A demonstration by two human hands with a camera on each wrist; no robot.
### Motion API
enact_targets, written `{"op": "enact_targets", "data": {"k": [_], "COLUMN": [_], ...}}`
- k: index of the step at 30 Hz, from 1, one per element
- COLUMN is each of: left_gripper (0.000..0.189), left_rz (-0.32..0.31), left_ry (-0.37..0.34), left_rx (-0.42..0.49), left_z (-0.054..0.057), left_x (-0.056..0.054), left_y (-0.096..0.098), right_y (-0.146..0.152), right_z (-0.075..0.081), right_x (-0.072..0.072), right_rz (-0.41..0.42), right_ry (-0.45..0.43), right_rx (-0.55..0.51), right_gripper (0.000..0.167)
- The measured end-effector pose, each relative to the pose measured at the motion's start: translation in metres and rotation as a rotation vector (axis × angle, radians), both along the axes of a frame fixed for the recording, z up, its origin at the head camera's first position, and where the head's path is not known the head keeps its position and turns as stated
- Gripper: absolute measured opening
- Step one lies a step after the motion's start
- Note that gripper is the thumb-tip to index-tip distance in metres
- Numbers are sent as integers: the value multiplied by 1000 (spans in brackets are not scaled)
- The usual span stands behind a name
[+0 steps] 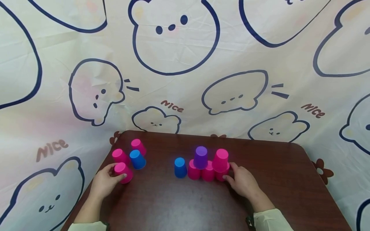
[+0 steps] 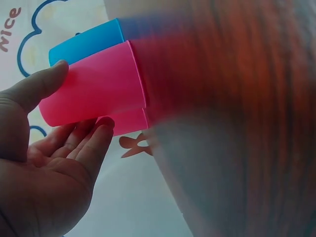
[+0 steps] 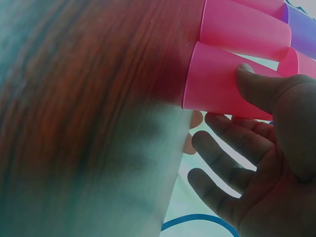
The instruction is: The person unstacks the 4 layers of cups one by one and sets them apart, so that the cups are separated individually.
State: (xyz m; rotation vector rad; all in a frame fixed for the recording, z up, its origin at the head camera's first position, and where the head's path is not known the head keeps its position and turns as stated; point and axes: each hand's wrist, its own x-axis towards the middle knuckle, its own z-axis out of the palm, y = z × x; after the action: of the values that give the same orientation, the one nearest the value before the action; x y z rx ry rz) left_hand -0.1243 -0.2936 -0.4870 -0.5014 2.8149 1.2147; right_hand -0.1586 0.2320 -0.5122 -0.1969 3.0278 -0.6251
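My left hand [image 1: 104,181] holds an upside-down pink cup [image 1: 124,173] between thumb and fingers at the table's left side. Just behind it stand another pink cup [image 1: 120,156], a blue cup [image 1: 137,159] and a farther pink cup [image 1: 138,146]. To the right, three pink cups form a bottom row, with a purple cup [image 1: 200,158] and a pink cup [image 1: 221,159] stacked on top. The thumb and fingers of my right hand [image 1: 244,181] grip the row's right-end pink cup [image 3: 217,81]. A blue cup [image 1: 180,167] stands at the row's left end.
All the cups stand mouth down on a dark brown wooden table [image 1: 173,205]. Behind it and at both sides hangs a pale cloth [image 1: 190,86] printed with cartoon bears. The table's left edge runs close by the left hand.
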Motion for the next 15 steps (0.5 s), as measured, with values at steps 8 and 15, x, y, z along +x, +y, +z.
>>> {"op": "enact_targets", "data": {"k": [8, 15], "left_gripper": [85, 88], "left_rz": [6, 4], "left_ry": [8, 13], "left_rx": [-2, -1], "left_z": [-4, -3], "left_x": [-1, 0], "left_y": [-1, 0], "right_y": [0, 1], "right_z": [-1, -2], "right_x": [-1, -2], "right_rz": [0, 2], "right_ry": [-2, -2], "right_rx": [-2, 1], "right_gripper": [64, 64]}}
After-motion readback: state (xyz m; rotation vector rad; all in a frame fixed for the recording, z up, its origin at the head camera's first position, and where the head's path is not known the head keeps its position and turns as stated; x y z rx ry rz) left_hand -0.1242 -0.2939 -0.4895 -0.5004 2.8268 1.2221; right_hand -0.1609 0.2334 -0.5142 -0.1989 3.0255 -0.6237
